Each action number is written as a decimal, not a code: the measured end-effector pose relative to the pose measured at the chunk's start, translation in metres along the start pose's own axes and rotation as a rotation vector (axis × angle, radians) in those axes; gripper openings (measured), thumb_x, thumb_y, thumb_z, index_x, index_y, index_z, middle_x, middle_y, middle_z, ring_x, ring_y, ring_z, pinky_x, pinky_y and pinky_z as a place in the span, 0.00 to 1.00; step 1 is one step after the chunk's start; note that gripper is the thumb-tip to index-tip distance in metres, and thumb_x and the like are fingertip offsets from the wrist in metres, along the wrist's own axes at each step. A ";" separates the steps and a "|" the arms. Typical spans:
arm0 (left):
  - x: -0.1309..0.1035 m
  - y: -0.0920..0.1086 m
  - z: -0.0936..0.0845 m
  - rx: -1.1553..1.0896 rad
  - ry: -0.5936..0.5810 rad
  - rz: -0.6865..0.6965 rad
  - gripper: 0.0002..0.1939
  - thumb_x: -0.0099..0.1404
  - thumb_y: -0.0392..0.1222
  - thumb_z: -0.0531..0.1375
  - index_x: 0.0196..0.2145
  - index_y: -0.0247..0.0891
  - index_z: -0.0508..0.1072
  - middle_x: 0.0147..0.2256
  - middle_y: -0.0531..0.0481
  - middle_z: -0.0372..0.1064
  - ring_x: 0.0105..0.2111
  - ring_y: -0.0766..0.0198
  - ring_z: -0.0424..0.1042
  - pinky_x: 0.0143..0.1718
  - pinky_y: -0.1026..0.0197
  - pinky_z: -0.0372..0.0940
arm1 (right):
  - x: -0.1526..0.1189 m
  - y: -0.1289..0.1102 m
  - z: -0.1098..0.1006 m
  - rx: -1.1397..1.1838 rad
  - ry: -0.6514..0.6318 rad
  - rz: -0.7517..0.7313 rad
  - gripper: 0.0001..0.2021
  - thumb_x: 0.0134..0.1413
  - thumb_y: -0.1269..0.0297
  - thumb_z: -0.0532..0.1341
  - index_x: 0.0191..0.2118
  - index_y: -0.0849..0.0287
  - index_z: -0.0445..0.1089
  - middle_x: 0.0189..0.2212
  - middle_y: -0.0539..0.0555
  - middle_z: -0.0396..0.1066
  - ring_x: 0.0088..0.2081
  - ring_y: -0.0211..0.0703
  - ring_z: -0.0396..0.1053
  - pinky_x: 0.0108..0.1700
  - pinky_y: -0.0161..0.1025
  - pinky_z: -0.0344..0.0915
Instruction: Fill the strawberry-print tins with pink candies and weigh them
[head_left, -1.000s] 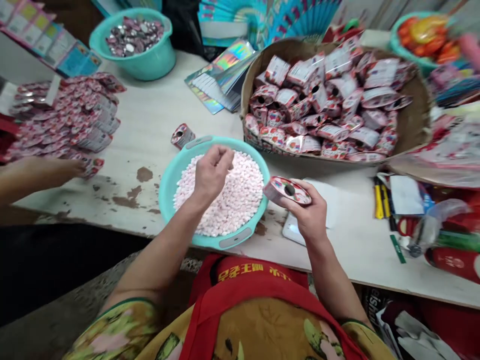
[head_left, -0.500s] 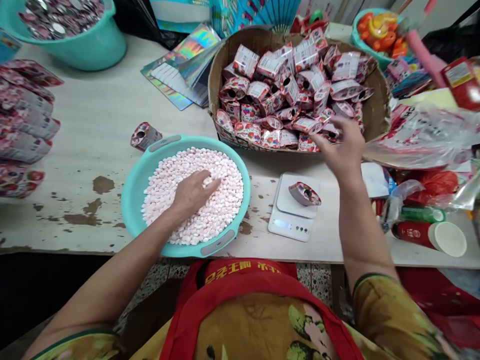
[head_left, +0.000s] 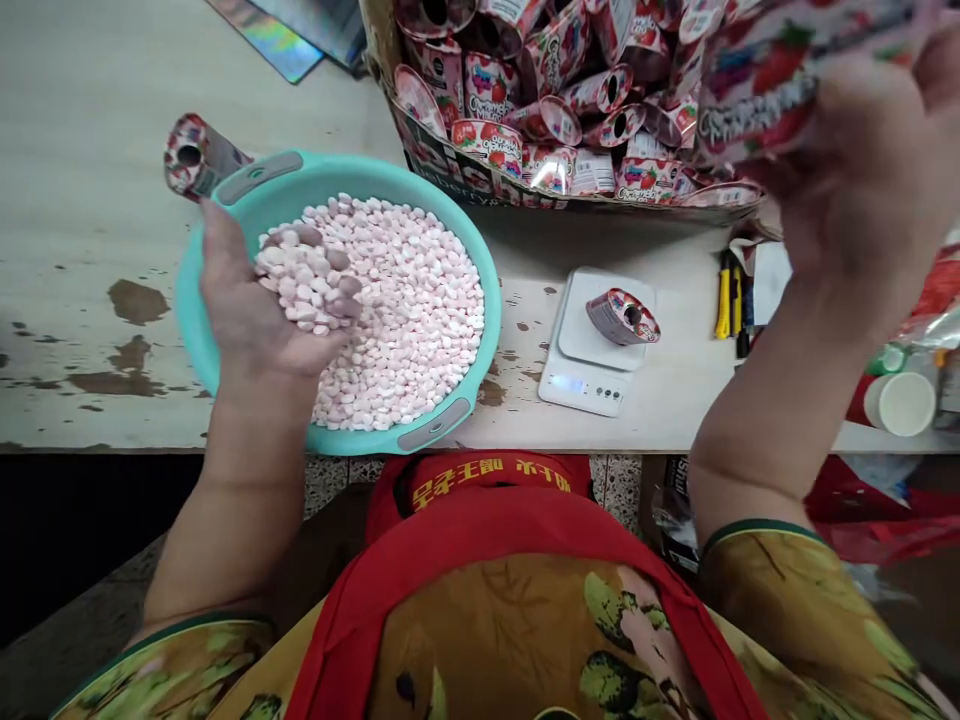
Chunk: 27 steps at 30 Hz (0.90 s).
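Observation:
Palm up, my left hand (head_left: 247,320) cups a heap of small pale pink candies (head_left: 300,285) over the left side of a turquoise basin (head_left: 491,290). More of the same candies (head_left: 412,310) fill the basin. At the upper right, my right hand (head_left: 870,180), blurred, grips a pink strawberry-printed candy packet (head_left: 757,90) beside a cardboard box (head_left: 480,190) full of similar packets (head_left: 555,50). A white digital scale (head_left: 574,385) carries one packet (head_left: 624,316) on its plate. Another packet (head_left: 202,155) touches or lies close to the basin's upper left rim.
Shiny holographic sheets (head_left: 292,45) lie at the back left. Right of the scale are a yellow cutter-like tool (head_left: 724,295) and a white paper cup (head_left: 900,403) among clutter. The worn table's front edge runs just below the basin.
My left hand has turned from palm down in the candies to palm up with a handful, moving left. My right hand has taken a packet and moved right. The view has shifted closer.

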<state>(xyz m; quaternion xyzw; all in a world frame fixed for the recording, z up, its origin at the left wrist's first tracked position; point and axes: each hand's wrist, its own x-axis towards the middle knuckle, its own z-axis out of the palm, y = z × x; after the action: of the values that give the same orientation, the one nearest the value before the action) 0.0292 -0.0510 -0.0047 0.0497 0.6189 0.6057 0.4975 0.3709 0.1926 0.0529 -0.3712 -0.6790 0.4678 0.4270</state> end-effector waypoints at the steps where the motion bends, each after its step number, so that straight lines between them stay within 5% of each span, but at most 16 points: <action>1: 0.000 -0.001 0.002 -0.098 0.028 0.004 0.32 0.75 0.69 0.40 0.38 0.42 0.71 0.32 0.50 0.74 0.30 0.64 0.71 0.24 0.62 0.56 | -0.027 -0.013 0.014 0.085 0.019 -0.065 0.15 0.54 0.61 0.69 0.48 0.47 0.72 0.50 0.49 0.75 0.47 0.46 0.78 0.39 0.41 0.81; 4: 0.007 -0.011 0.008 -0.281 0.099 -0.037 0.22 0.73 0.62 0.52 0.35 0.42 0.70 0.26 0.51 0.70 0.24 0.67 0.67 0.21 0.64 0.54 | -0.092 -0.026 0.067 0.253 -0.071 0.046 0.25 0.40 0.68 0.77 0.47 0.51 0.74 0.46 0.52 0.78 0.48 0.50 0.79 0.44 0.44 0.80; 7: 0.010 -0.016 0.007 -0.211 0.055 -0.031 0.19 0.65 0.60 0.63 0.30 0.42 0.67 0.20 0.53 0.61 0.21 0.67 0.60 0.19 0.63 0.47 | -0.122 -0.015 0.115 0.216 -0.270 0.232 0.26 0.38 0.62 0.78 0.45 0.54 0.73 0.40 0.51 0.79 0.42 0.46 0.79 0.46 0.45 0.79; 11: -0.009 0.000 0.009 -0.148 -0.015 0.139 0.24 0.64 0.64 0.62 0.29 0.41 0.63 0.21 0.54 0.57 0.21 0.70 0.55 0.18 0.64 0.46 | -0.121 -0.006 0.166 0.178 -0.406 0.235 0.27 0.41 0.55 0.77 0.48 0.53 0.73 0.43 0.52 0.78 0.45 0.49 0.78 0.46 0.46 0.77; 15: -0.029 0.017 0.033 -0.151 0.020 0.364 0.26 0.68 0.68 0.56 0.33 0.41 0.65 0.26 0.51 0.61 0.24 0.66 0.64 0.20 0.64 0.57 | -0.108 -0.011 0.208 0.075 -0.482 0.088 0.24 0.44 0.55 0.76 0.48 0.52 0.74 0.47 0.52 0.77 0.48 0.52 0.77 0.50 0.48 0.75; 19: -0.021 0.013 0.053 -0.287 0.088 0.456 0.22 0.72 0.63 0.54 0.35 0.40 0.66 0.28 0.51 0.62 0.26 0.67 0.68 0.27 0.63 0.66 | -0.102 -0.018 0.232 -0.171 -0.450 -0.038 0.17 0.46 0.61 0.72 0.44 0.51 0.75 0.42 0.50 0.79 0.45 0.52 0.76 0.47 0.46 0.72; 23: -0.009 0.005 0.055 -0.218 0.135 0.455 0.20 0.69 0.62 0.60 0.37 0.40 0.67 0.27 0.53 0.62 0.25 0.66 0.68 0.25 0.63 0.65 | -0.100 -0.020 0.239 -0.367 -0.409 -0.023 0.17 0.46 0.59 0.70 0.44 0.53 0.74 0.37 0.52 0.78 0.37 0.50 0.74 0.42 0.45 0.69; 27: -0.011 0.005 0.055 -0.278 0.101 0.476 0.13 0.69 0.49 0.63 0.35 0.40 0.64 0.29 0.54 0.62 0.23 0.70 0.64 0.24 0.65 0.63 | -0.097 -0.022 0.239 -0.394 -0.409 -0.019 0.18 0.45 0.58 0.69 0.44 0.54 0.73 0.38 0.53 0.78 0.38 0.51 0.73 0.42 0.45 0.67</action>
<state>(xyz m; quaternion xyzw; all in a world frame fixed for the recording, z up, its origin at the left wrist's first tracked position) 0.0688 -0.0186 0.0178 0.0945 0.5249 0.7863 0.3119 0.1824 0.0226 0.0037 -0.3383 -0.8324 0.3879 0.2051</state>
